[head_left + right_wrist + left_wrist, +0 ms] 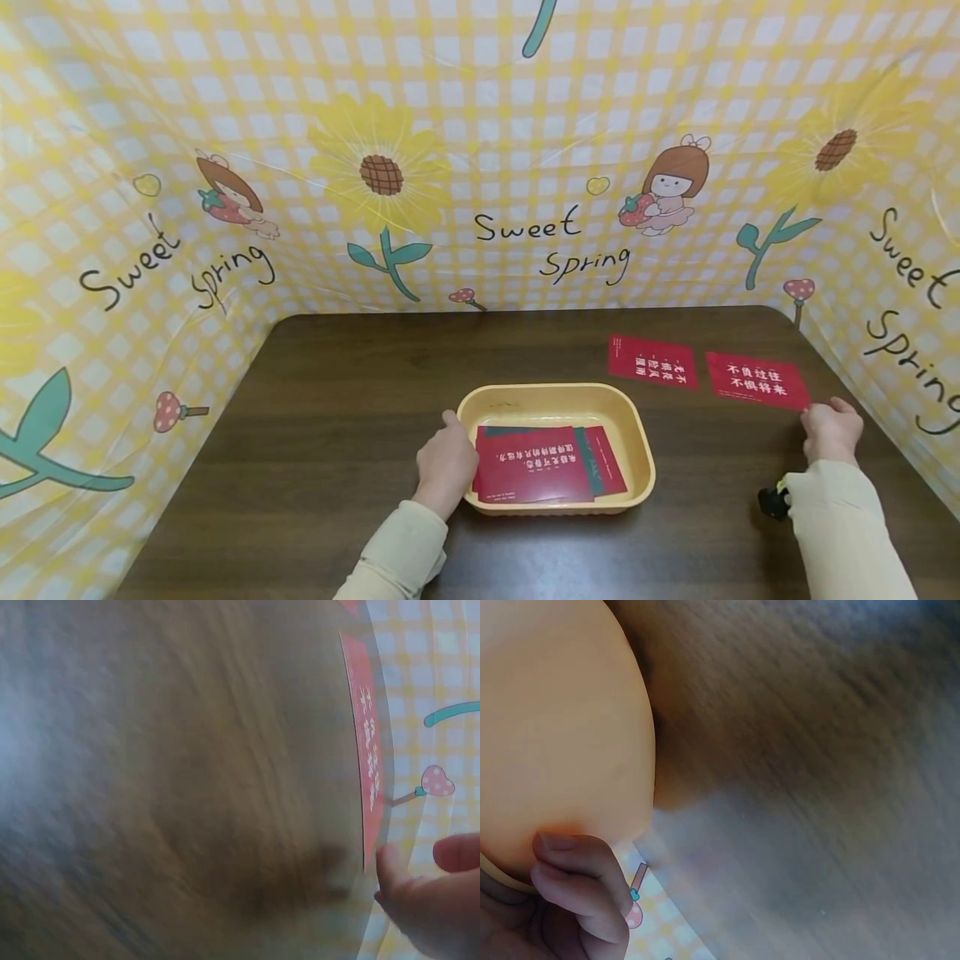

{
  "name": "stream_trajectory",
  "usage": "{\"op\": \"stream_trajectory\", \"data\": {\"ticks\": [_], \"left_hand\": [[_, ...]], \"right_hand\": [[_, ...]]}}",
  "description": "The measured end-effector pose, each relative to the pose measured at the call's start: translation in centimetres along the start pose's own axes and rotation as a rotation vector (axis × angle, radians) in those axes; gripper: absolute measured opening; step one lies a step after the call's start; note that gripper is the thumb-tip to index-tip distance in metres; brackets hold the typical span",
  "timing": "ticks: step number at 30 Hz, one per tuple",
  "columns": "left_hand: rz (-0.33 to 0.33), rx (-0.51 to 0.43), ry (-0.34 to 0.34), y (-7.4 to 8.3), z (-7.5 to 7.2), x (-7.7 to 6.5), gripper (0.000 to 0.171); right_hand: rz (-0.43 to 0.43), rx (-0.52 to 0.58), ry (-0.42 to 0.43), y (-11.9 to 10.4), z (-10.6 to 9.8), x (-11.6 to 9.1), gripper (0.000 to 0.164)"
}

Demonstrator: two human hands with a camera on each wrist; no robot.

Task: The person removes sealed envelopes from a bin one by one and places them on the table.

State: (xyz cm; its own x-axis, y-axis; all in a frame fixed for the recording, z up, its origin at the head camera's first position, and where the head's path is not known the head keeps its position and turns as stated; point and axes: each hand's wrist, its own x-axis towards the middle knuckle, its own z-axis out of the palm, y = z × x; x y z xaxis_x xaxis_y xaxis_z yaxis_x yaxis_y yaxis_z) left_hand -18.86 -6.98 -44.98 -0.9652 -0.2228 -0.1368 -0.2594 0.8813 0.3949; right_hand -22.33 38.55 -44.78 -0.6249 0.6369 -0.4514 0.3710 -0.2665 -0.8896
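In the head view, my left hand (447, 462) grips the left rim of a pale yellow plastic basin (643, 450). Its curled fingers (585, 862) press against the basin's outer wall in the left wrist view. Inside lie several printed cards, a red card (532, 467) on top with a dark green card (592, 471) showing beneath. My right hand (832, 429) is at the near right corner of another red card (757, 381) with white writing. In the right wrist view its thumb and a finger stand apart, the thumb tip right at the card's end.
A second loose red card (652, 362) lies left of the one by my right hand. The brown wooden table (337, 400) has checked yellow cloth (510, 150) hanging behind it and at both sides. A small black object (774, 502) is by the right sleeve.
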Motion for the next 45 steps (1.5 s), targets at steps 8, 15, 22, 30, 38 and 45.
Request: {"op": "stream_trajectory", "data": {"ticks": [8,15,22,30,38,45], "left_hand": [[-0.005,-0.005,-0.016,0.0,-0.1,0.0,0.049],[-0.003,-0.005,-0.016,0.1,-0.2,0.0,0.051],[0.021,0.008,0.007,0.1,0.0,0.1,0.049],[0.045,0.014,0.028,-0.2,-0.1,-0.1,0.047],[0.032,-0.004,0.011,-0.2,-0.1,0.0,0.043],[0.033,0.006,0.005,-0.2,-0.1,0.0,0.047]], "right_hand": [[-0.158,-0.051,0.017,0.8,3.2,-1.9,0.037],[-0.481,-0.328,-0.160,-0.1,8.1,-6.8,0.041],[-0.812,-0.576,-0.401,2.5,12.2,-13.5,0.021],[-0.991,-0.844,-0.717,6.0,13.9,-16.0,0.010],[-0.894,-1.235,-0.639,8.7,14.8,-17.2,0.038],[-0.879,-1.352,-0.520,9.5,15.2,-16.9,0.074]]}}
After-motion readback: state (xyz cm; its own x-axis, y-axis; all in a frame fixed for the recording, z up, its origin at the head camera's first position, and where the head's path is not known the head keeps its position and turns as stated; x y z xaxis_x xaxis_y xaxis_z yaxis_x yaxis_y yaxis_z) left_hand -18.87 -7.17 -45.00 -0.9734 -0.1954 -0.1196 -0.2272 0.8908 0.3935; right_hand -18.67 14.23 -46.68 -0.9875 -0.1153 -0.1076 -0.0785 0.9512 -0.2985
